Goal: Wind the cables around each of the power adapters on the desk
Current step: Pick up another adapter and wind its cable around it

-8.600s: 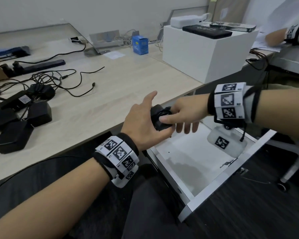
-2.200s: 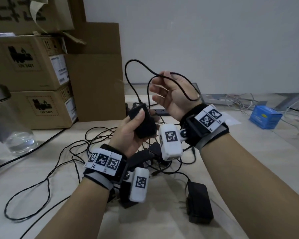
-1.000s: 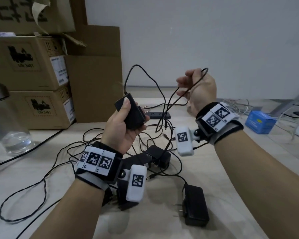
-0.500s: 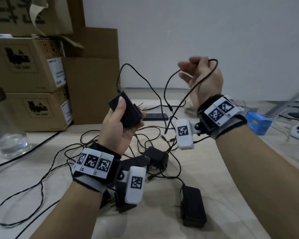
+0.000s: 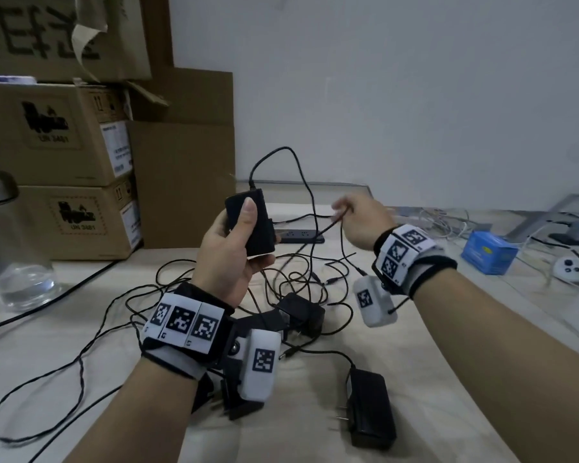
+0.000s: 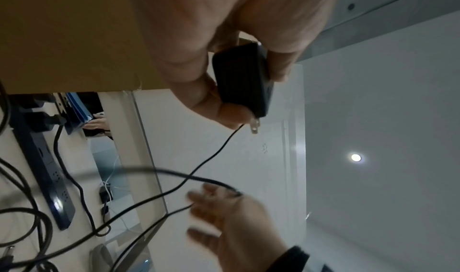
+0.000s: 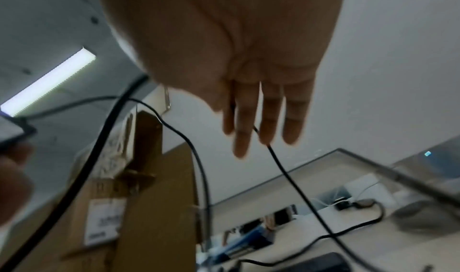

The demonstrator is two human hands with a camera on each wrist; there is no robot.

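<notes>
My left hand (image 5: pixel 258 235) grips a black power adapter (image 5: pixel 261 215) upright above the desk, thumb on its front face. Its prongs (image 6: pixel 255 126) show in the left wrist view. The adapter's thin black cable (image 5: pixel 291 155) arcs up from its top and runs down to my right hand (image 5: pixel 345 212), which pinches it just right of the adapter; that hand is motion-blurred. In the right wrist view the cable (image 7: pixel 286 174) leaves between the fingers (image 7: pixel 251 119). More black adapters lie on the desk (image 5: pixel 370 412) (image 5: pixel 301 315) amid tangled cables (image 5: pixel 81 362).
Cardboard boxes (image 5: pixel 57 135) are stacked at the back left beside a glass jar (image 5: pixel 10 245). A black power strip (image 5: pixel 298 235) lies behind my hands. A blue box (image 5: pixel 488 253) and a white controller (image 5: pixel 570 272) sit at the right.
My right hand has come down from head height to level with the adapter, bringing the cable along. My left hand has turned the adapter more upright.
</notes>
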